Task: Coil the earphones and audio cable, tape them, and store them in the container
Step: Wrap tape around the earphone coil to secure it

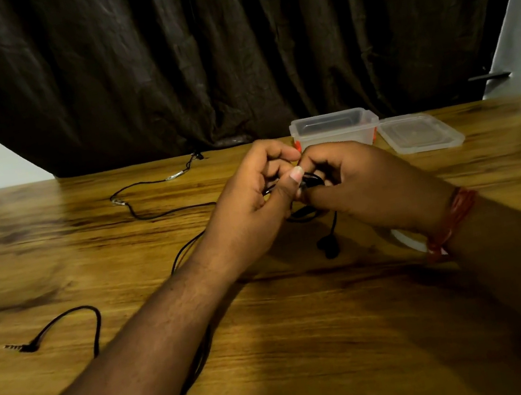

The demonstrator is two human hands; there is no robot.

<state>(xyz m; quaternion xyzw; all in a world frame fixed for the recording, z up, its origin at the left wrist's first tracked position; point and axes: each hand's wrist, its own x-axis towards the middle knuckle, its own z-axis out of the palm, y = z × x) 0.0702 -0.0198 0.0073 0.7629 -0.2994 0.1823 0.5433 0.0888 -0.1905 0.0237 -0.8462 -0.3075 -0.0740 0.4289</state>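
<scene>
Your fingers on both hands are curled and pinching one small black coil [305, 185] of earphone cord, held just above the table at the middle of the view. Your left hand [253, 205] has its thumb laid across the loops from the 9 o'clock side; your right hand [365, 186] closes on them from the 3 o'clock side, fingertips meeting the left ones.

Largest first: one dark curtain [225, 46] fills the 12 o'clock half of the view. One wooden table [313, 344] takes up the rest. Two bare forearms come in from 7 and 5 o'clock.

One clear container [334, 130] stands open at about 1 o'clock, just beyond your knuckles, with orange clips at its sides. One clear lid [420, 132] lies flat just beside it, toward 2 o'clock.

Two cords show. The earphones' cord [95, 325] runs from the coil toward 7 o'clock, under your left forearm, and loops out to one angled plug [22, 347] lying at 8 o'clock. One earbud [328, 246] hangs below the coil, at 5 o'clock of it, touching or nearly touching the table. The second, one audio cable [148, 199], lies loose at 10 o'clock, with pale connectors along it, reaching the table's far edge.

One red thread band [451, 222] wraps your right wrist.
</scene>
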